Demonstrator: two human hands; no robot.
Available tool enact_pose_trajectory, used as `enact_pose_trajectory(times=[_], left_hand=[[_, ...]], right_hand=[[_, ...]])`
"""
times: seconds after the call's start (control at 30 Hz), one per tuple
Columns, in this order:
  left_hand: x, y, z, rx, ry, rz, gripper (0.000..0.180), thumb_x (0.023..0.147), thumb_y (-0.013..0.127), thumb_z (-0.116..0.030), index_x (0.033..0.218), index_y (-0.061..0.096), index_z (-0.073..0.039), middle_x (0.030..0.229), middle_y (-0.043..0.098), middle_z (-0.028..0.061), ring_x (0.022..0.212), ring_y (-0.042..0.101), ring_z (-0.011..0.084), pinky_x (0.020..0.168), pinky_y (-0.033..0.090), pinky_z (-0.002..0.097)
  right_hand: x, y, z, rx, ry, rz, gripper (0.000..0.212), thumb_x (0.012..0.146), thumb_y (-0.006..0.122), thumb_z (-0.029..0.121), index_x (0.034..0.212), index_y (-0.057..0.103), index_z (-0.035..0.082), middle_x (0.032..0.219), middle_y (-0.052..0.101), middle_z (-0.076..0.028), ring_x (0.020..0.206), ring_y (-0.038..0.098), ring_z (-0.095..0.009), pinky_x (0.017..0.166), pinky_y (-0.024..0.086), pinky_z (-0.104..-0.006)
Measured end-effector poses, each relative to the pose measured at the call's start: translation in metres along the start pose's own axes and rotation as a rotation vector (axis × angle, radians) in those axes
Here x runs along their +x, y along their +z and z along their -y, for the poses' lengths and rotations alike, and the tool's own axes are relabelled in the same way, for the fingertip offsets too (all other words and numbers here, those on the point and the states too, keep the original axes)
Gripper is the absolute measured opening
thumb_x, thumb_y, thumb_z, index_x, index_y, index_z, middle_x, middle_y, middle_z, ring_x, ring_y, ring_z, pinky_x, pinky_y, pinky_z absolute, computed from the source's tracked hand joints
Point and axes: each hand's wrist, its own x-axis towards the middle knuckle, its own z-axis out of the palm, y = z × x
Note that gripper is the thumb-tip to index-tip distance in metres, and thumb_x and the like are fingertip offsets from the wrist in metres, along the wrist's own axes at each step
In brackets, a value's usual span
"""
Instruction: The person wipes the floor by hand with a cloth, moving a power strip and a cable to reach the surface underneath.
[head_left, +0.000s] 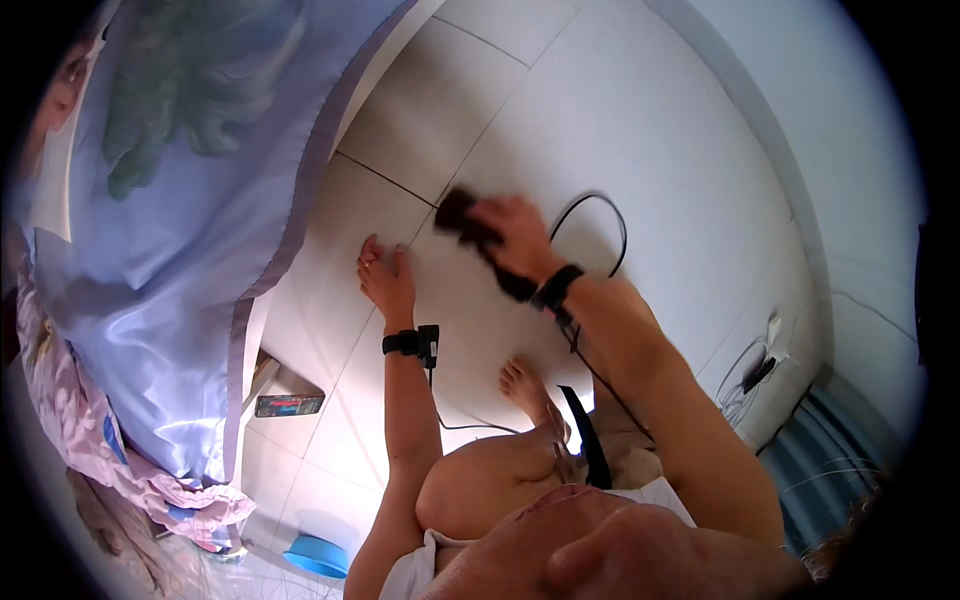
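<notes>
My right hand (pixel 515 235) is closed round a dark handheld thing (pixel 458 212) with a thick, rounded far end, held above the tiled floor. Motion smears it, and I cannot make out its kind. A black cord (pixel 625 235) loops out to the right of that hand; where it joins is hidden. To the left, my left hand (pixel 388 285) hangs over the floor near the bed's edge, fingers apart and nothing in it. A black strap with a small box (pixel 428 347) circles the left wrist, and another strap (pixel 557 288) circles the right.
A bed with a shiny lilac cover (pixel 190 290) fills the left side. Below its edge lies a flat dark box (pixel 290 404), and a blue basin (pixel 316 556) stands farther down. Cables and a plug (pixel 765 360) lie by the right wall. My bare foot (pixel 525 388) rests on the tiles.
</notes>
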Motion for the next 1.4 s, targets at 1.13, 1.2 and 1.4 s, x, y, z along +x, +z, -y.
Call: enact_pose_trajectory(times=[1.13, 1.2, 1.4], left_hand=[[0.006, 0.056, -0.063, 0.384, 0.502, 0.237, 0.066, 0.092, 0.055, -0.042, 0.148, 0.037, -0.013, 0.159, 0.023, 0.0099, 0.147, 0.017, 0.0350, 0.118, 0.005, 0.0573], [0.007, 0.054, -0.064, 0.374, 0.493, 0.252, 0.065, 0.092, 0.056, -0.042, 0.147, 0.037, -0.014, 0.158, 0.025, 0.0092, 0.146, 0.018, 0.0350, 0.118, 0.006, 0.0573], [0.007, 0.056, -0.075, 0.316, 0.479, 0.282, 0.065, 0.093, 0.055, -0.039, 0.149, 0.034, -0.015, 0.158, 0.025, 0.0087, 0.147, 0.015, 0.0336, 0.119, 0.005, 0.0563]], right_hand=[[0.150, -0.037, -0.049, -0.217, -0.454, 0.213, 0.052, 0.070, 0.069, 0.012, 0.121, 0.062, 0.020, 0.120, 0.062, -0.003, 0.106, 0.056, -0.029, 0.092, 0.044, -0.0417], [0.144, -0.054, -0.065, -0.113, -0.462, 0.249, 0.054, 0.068, 0.071, 0.012, 0.121, 0.061, 0.019, 0.122, 0.061, -0.004, 0.107, 0.054, -0.028, 0.094, 0.043, -0.0418], [0.238, -0.123, -0.166, -0.290, -0.021, -0.364, 0.039, 0.079, 0.069, 0.020, 0.116, 0.064, 0.010, 0.115, 0.066, -0.009, 0.104, 0.061, -0.037, 0.086, 0.051, -0.0444]])
